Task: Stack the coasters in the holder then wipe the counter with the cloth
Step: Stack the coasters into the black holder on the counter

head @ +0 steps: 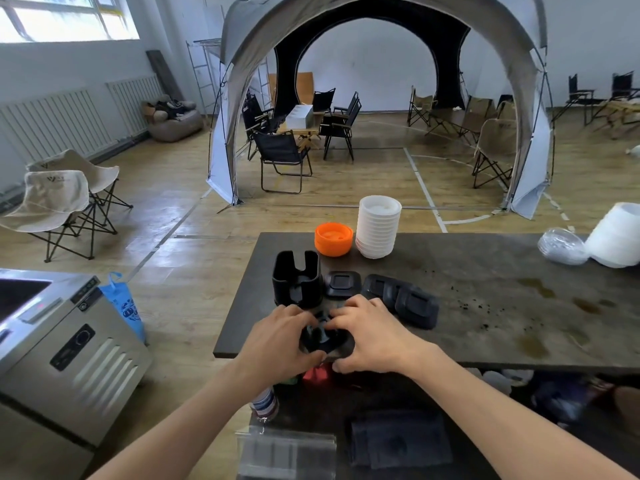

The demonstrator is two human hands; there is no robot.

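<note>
A person stands at the near edge of a dark tabletop, both bare arms reaching forward. Farthest left of the task's things, the black holder stands upright, open at the top with slots in its walls; whether anything already sits inside cannot be told. Just near of it, the left hand curls its fingers around the left side of a black coaster, and the right hand closes on the right side of it, so both grips pinch the same piece, which is blurred and looks tilted or bent between them. It is held at the tabletop's near edge, close in front of the holder and apart from it.

To the right of the holder a single square coaster lies flat, and further right a row of overlapping coasters leans along the tabletop, just beyond the right hand's fingers.

To do this step well, the person would likely flatten the held coaster, square it to the holder's opening and lower it level so its corners clear the walls.

Right again, brown spill marks and dark crumbs spot the surface. A dark folded cloth lies low and near, below the tabletop's edge.
</note>
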